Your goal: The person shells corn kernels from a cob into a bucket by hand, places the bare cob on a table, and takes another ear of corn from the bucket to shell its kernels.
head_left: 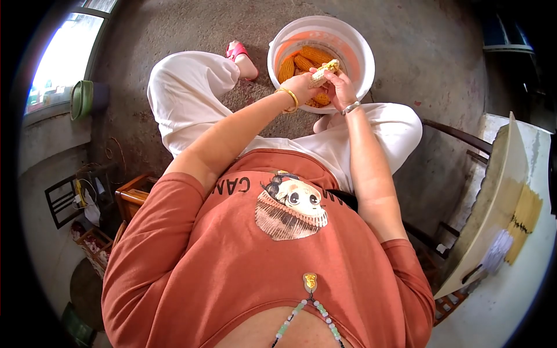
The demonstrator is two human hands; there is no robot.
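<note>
My left hand (298,88), with a gold bangle at the wrist, is closed around the lower end of a corn cob (323,73). The cob looks pale and mostly bare, with some yellow kernels near its far tip. My right hand (342,89), wearing a silver band, has its fingers closed on the same cob from the other side. Both hands are over a white bucket (362,55) between my knees. Inside the bucket lie several orange-yellow ears of corn (316,55). My hands and the cob hide part of the bucket's contents.
The bucket stands on a grey concrete floor (191,29). My foot in a pink sandal (239,52) is left of it. A wooden piece of furniture (138,196) is by my left side, and a pale upright board (493,214) is at my right. A green container (81,100) sits by the window.
</note>
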